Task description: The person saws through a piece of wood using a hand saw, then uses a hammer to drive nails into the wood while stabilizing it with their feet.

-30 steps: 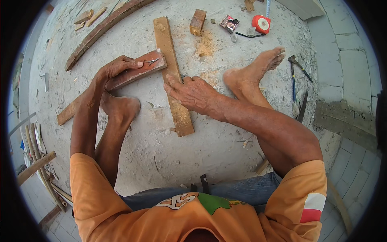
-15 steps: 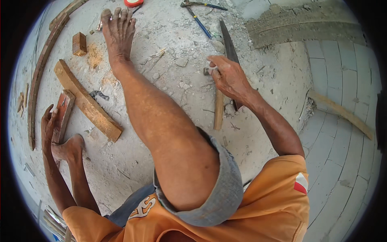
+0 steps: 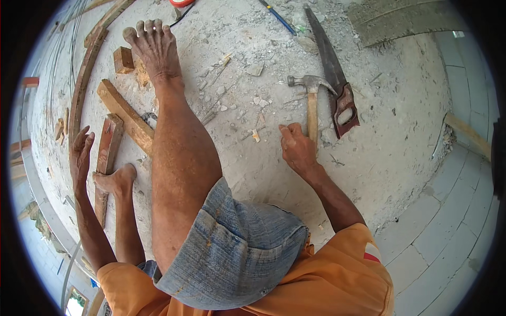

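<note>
My left hand (image 3: 80, 158) is open, its fingers stretched out, just left of a reddish wooden piece (image 3: 109, 141). My left foot (image 3: 117, 180) rests across that wood. Fingers curled in, my right hand (image 3: 299, 150) is beside the lower handle of a claw hammer (image 3: 312, 108) lying on the floor. The end of the handle is partly hidden by the hand, and what the curled fingers hold, if anything, does not show. Right of the hammer lies a handsaw (image 3: 329, 58) with a brown grip, its blade touching or close to the hammer's claw.
A lighter timber (image 3: 124, 113) lies between the reddish wood and my right leg (image 3: 184, 142). A short wooden block (image 3: 123, 60) and long timbers (image 3: 87, 79) are farther left. A blue-handled tool (image 3: 279, 18) is at the far side. Rubble is scattered on the concrete; grey planks (image 3: 437, 221) lie right.
My right hand has drawn back from the hammer's head toward its lower handle, uncovering the head. My left hand has come away from the reddish wood. My view has shifted.
</note>
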Action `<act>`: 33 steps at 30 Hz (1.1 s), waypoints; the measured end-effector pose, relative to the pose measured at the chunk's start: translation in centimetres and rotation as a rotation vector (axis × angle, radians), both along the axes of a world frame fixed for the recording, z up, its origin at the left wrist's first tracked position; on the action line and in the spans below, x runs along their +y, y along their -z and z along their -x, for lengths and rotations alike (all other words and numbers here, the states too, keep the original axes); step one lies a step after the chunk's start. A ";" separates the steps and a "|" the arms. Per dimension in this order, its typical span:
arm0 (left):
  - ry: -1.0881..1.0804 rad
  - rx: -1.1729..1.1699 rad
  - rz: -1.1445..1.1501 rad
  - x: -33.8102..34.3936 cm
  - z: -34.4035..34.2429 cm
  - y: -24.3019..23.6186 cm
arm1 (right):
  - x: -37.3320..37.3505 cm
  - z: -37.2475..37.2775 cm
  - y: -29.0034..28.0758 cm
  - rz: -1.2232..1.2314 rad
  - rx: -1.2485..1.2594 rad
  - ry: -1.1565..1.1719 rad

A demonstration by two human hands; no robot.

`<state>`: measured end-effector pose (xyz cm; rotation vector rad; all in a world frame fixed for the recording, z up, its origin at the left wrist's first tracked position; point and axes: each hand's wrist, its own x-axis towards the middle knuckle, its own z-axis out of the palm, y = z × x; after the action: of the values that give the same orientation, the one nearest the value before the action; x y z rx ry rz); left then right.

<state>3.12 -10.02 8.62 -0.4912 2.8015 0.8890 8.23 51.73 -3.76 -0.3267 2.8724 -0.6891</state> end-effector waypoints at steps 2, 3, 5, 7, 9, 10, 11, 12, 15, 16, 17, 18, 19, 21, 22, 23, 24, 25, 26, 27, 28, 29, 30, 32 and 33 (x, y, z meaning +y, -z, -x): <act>0.000 -0.011 0.020 3.2 -0.3 -0.7 | -1.1 0.4 0.6 0.050 -0.018 -0.037; 0.000 -0.032 0.007 3.2 -0.9 -1.2 | -2.0 0.6 1.0 0.099 -0.024 -0.080; -0.004 -0.018 0.020 4.1 -2.1 -0.8 | -2.7 1.0 1.6 0.139 -0.034 -0.121; -0.007 -0.059 -0.048 4.8 -2.9 -0.6 | -3.1 1.1 1.8 0.106 -0.033 -0.128; -0.028 -0.095 -0.061 4.8 -3.9 -0.4 | -3.0 1.1 2.0 0.093 -0.068 -0.118; -0.046 -0.125 -0.076 4.8 -4.4 0.0 | -3.0 1.2 2.1 0.077 -0.098 -0.107; -0.051 -0.136 -0.078 4.7 -4.9 0.1 | -3.1 1.1 2.0 0.079 -0.100 -0.109; -0.043 -0.137 -0.055 5.3 -4.8 0.1 | -3.1 1.3 1.8 0.048 -0.151 -0.115; 0.049 -0.063 0.093 8.2 -3.4 -0.4 | -2.8 1.5 0.4 0.031 -0.207 -0.106; 0.115 0.008 0.168 10.6 -1.6 -0.5 | -2.5 1.3 0.0 0.048 -0.212 -0.094; 0.172 0.100 0.241 13.1 0.5 -0.9 | -2.3 1.3 -0.8 0.042 -0.194 -0.099; 0.246 0.191 0.360 16.3 3.4 0.5 | -1.7 1.0 -0.9 0.101 -0.174 -0.056; 0.290 0.253 0.524 19.8 7.0 2.7 | -0.9 0.7 -1.1 0.155 -0.158 -0.006; 0.293 0.295 0.955 26.9 14.4 7.1 | 0.5 0.5 -1.0 0.174 -0.133 0.009; 0.270 0.268 1.083 29.6 16.8 8.6 | 0.9 0.3 -0.9 0.205 -0.110 0.016; 0.218 0.213 1.263 28.1 17.7 6.8 | -1.6 0.7 -1.2 0.281 -0.093 -0.028; 0.202 0.181 1.329 29.5 18.5 7.0 | -1.7 0.2 -1.3 0.380 -0.188 0.035; 0.210 0.161 1.339 29.9 18.4 6.8 | -2.1 -0.3 -1.5 0.482 -0.282 0.097; 0.216 0.141 1.353 30.1 18.2 6.5 | -3.0 -0.7 -1.6 0.483 -0.279 0.095; 0.232 0.099 1.373 30.5 18.0 6.1 | -4.2 -1.1 -2.0 0.702 -0.506 0.225; 0.224 0.108 1.387 30.6 17.9 5.7 | -5.7 -1.5 -2.3 0.928 -0.737 0.347; 0.218 0.157 1.384 30.1 17.8 5.7 | -7.3 -1.7 -2.7 0.936 -0.738 0.334; 0.209 0.150 1.382 29.3 17.6 5.4 | -9.2 -1.8 -3.1 1.018 -0.830 0.304; 0.233 0.165 1.299 31.5 18.2 8.3 | -10.0 -2.2 -2.5 1.043 -0.898 0.344; 0.236 0.220 1.304 31.1 18.2 8.8 | -11.1 -2.0 -2.6 1.088 -0.852 0.250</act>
<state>-15.07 21.06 -0.14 -0.1506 3.1526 -1.0923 10.23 40.63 -1.16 0.1934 1.5434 -1.8325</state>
